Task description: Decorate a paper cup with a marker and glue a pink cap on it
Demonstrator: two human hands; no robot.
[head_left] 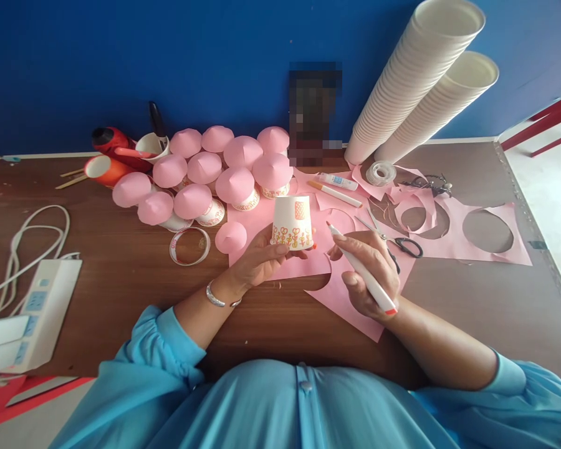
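Observation:
My left hand [262,259] grips a white paper cup [290,221], upside down, by its rim. Flowers in red and yellow run round the cup's lower part, and a red checked window is drawn near its top. Something small and orange-red pokes out by my left fingertips; I cannot make out what it is. A white marker [362,268] with a red tip and red end is held in my right hand [378,268], its tip apart from the cup. Under both hands lie pink paper sheets [303,265]. A pink paper cone [230,237] sits left of the cup.
Several cups topped with pink cones [234,185] crowd the back left. Tall paper cup stacks [416,81] lean at the back right. Scissors [395,240], a glue bottle [337,181], another marker [335,194] and a tape roll [189,246] lie around. A power strip [51,312] is far left.

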